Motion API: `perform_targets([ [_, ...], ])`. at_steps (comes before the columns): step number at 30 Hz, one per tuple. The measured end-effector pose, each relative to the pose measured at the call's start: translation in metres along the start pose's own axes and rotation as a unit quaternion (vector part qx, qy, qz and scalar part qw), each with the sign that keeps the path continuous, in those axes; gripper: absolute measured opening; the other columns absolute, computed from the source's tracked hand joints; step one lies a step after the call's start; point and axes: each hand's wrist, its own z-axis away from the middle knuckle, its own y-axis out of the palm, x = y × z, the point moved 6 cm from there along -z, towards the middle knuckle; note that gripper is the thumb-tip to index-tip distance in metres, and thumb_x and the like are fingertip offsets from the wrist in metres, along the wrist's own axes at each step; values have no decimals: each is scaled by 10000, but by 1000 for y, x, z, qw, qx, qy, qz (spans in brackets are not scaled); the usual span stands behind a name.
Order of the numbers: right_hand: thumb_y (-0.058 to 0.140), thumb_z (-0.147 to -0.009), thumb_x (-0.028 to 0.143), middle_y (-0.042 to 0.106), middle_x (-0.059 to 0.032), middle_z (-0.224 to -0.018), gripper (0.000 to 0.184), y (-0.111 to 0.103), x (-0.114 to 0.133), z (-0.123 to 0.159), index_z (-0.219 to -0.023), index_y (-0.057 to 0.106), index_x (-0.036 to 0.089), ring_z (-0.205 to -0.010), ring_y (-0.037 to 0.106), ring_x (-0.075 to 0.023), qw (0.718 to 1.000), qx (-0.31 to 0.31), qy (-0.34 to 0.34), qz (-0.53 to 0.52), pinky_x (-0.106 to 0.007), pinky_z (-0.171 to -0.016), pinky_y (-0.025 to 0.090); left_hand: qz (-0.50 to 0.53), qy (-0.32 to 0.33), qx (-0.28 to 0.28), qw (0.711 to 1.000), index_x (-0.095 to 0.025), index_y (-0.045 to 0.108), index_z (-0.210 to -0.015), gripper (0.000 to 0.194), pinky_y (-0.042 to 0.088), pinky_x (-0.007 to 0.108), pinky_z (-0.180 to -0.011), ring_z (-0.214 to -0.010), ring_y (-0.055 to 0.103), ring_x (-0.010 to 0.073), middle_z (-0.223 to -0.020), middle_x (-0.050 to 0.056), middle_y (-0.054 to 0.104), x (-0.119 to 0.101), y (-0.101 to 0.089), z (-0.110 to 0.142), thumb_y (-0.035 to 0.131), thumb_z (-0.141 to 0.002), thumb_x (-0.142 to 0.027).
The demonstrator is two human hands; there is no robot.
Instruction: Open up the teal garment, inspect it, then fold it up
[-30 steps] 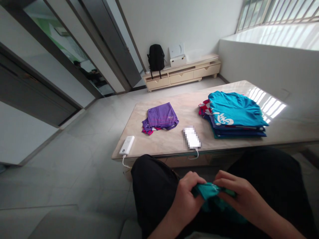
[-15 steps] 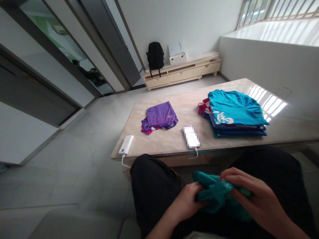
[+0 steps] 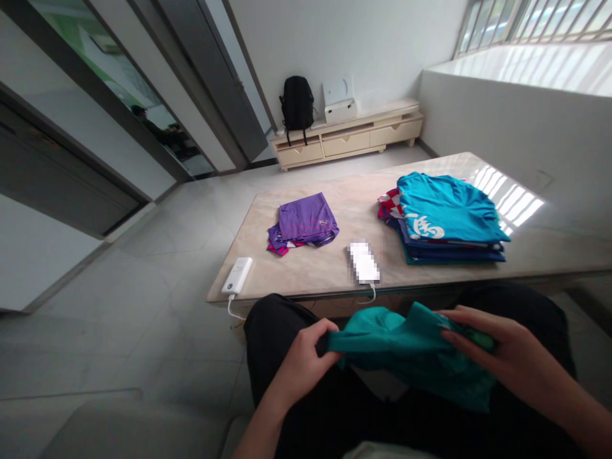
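The teal cloth (image 3: 406, 347) hung between the two hands, above the lap and just in front of the near edge of the desk (image 3: 296, 280). The left hand (image 3: 306, 354) held its left end, the fingers closed narrowly in a pinch, with the thumb and forefinger on the fabric. The right hand (image 3: 497, 344) gripped the other side, its fingers lying over the cloth and the thumb underneath, close to a bright green patch (image 3: 480, 339). Between the hands the fabric rose in loose folds, and its lower right part drooped over the black trousers (image 3: 272, 325).

On the desk, to the right, sat a stack of folded clothes, with a turquoise shirt (image 3: 447, 207) bearing white lettering on top, dark blue layers below and a red-and-white checked piece (image 3: 389, 203) sticking out at the left. Farther left lay a folded purple garment (image 3: 308, 218), with pink showing at its lower left corner. Near the front edge, between the two piles, was a pixelated phone (image 3: 364, 262) with a white cable plugged in; a white power bank (image 3: 238, 275), also cabled, lay by the left corner. Beyond, a black backpack (image 3: 297, 102) stood on a low cabinet (image 3: 344, 141) beside a white box (image 3: 340, 113)
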Motion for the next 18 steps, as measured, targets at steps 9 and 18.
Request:
perform_targets([
  [9, 689, -951, 480, 778, -24, -879, 280, 16, 11, -7, -980, 791, 220, -751, 732, -162, 998, -41, 9, -50, -196, -682, 575, 67, 27, 120, 990, -195, 690, -1077, 228, 477, 277, -922, -1016, 649, 192, -1072, 20, 706, -16, 15, 18, 689, -865, -112],
  [18, 643, -980, 355, 802, -2, -907, 164, 1, 23, -2, -1029, 744, 235, -745, 768, -148, 994, -95, -60, -1, -170, -678, 598, 108, 45, 135, 984, -172, 571, -821, 226, 468, 287, -914, -1027, 662, 201, -1156, 61, 725, -9, 13, 32, 754, -911, -269],
])
